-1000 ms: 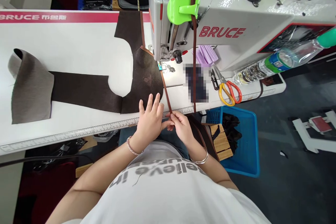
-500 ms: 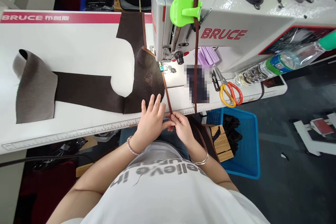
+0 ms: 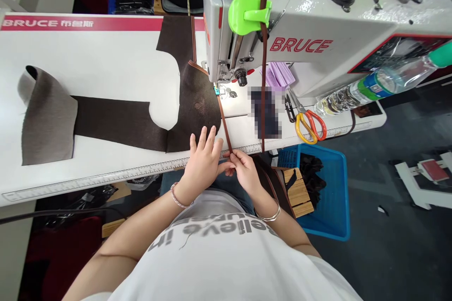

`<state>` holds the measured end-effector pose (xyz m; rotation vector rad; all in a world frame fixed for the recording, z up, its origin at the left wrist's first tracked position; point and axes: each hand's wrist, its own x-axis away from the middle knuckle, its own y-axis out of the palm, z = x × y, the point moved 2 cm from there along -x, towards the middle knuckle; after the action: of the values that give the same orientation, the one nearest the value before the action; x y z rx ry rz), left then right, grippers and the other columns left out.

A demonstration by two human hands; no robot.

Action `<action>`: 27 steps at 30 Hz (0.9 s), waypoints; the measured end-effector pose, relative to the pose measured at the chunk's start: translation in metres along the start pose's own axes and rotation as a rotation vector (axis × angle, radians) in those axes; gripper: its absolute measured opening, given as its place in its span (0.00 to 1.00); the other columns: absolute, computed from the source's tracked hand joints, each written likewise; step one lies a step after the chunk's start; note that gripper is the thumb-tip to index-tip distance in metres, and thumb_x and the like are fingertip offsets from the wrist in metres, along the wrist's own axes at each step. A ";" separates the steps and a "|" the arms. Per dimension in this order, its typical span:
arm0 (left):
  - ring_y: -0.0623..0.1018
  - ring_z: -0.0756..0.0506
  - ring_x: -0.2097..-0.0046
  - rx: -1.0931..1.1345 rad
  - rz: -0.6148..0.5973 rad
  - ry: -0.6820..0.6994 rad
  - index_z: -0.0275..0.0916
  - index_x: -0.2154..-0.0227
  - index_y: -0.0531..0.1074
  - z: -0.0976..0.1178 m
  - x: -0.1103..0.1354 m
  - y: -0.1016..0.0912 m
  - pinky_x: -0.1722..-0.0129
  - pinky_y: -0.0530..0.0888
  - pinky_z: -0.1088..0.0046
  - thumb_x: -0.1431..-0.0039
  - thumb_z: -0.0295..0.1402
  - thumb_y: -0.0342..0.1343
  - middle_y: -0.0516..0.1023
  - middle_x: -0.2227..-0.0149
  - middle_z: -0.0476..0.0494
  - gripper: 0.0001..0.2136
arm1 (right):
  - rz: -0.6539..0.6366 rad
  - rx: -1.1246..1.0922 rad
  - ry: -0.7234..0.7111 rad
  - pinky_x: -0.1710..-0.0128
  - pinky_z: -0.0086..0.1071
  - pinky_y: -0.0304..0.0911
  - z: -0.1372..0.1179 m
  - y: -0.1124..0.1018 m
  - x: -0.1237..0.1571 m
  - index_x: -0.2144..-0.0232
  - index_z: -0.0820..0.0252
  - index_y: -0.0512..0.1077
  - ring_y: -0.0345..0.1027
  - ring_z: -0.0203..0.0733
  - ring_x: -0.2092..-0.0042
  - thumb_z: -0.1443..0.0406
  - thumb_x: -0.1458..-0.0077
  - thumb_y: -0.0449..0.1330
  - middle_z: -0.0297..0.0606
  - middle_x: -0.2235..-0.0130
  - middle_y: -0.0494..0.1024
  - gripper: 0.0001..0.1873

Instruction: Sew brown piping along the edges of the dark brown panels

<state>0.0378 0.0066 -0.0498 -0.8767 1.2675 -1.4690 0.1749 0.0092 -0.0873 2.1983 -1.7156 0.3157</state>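
A dark brown fabric piece (image 3: 137, 122) lies across the white sewing table (image 3: 106, 56), its far left end folded over to show a grey underside. Its rounded right part reaches under the sewing machine's (image 3: 318, 28) presser foot. A narrow brown strip (image 3: 225, 124) runs from the foot along the fabric's edge to the table's front. My left hand (image 3: 203, 160) lies flat on the fabric's near edge with fingers spread. My right hand (image 3: 243, 169) pinches the brown strip at the table's front edge, right beside my left thumb.
Red and yellow scissors (image 3: 310, 124) and purple labels (image 3: 278, 75) lie right of the needle. A plastic bottle (image 3: 374, 84) lies on the machine bed. A green clip (image 3: 247, 11) holds a hanging brown strip. A blue basket (image 3: 328, 188) stands below the table's right end.
The view shifted slightly since a second ago. The fabric has moved a little away from me under the foot. Both hands keep their places.
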 end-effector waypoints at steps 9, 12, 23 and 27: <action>0.54 0.24 0.33 -0.024 -0.014 0.018 0.29 0.47 0.67 0.003 -0.002 0.000 0.40 0.56 0.37 0.37 0.53 0.45 0.54 0.33 0.22 0.30 | 0.009 -0.010 -0.002 0.79 0.33 0.60 -0.003 0.000 0.001 0.68 0.56 0.72 0.65 0.39 0.79 0.46 0.45 0.58 0.31 0.81 0.69 0.20; 0.54 0.25 0.33 -0.015 -0.013 0.022 0.29 0.46 0.67 0.002 -0.002 0.000 0.39 0.56 0.37 0.37 0.53 0.45 0.54 0.33 0.22 0.30 | 0.009 -0.014 0.001 0.79 0.33 0.60 -0.004 0.000 0.002 0.68 0.56 0.72 0.65 0.39 0.79 0.45 0.46 0.58 0.31 0.81 0.69 0.21; 0.54 0.25 0.33 0.010 -0.011 0.047 0.28 0.45 0.65 0.000 -0.007 0.000 0.39 0.57 0.39 0.36 0.52 0.44 0.55 0.34 0.22 0.30 | 0.013 0.004 0.002 0.79 0.32 0.60 -0.007 0.000 0.002 0.68 0.57 0.71 0.64 0.38 0.80 0.47 0.45 0.58 0.30 0.82 0.70 0.19; 0.57 0.26 0.34 0.027 0.021 0.049 0.28 0.46 0.65 -0.002 -0.008 -0.002 0.39 0.59 0.42 0.35 0.49 0.45 0.59 0.35 0.23 0.28 | 0.003 -0.023 -0.013 0.80 0.29 0.59 -0.007 0.001 0.002 0.69 0.58 0.70 0.64 0.36 0.80 0.51 0.44 0.57 0.29 0.82 0.69 0.16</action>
<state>0.0380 0.0149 -0.0473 -0.8118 1.2863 -1.4949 0.1745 0.0095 -0.0797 2.1864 -1.7211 0.2823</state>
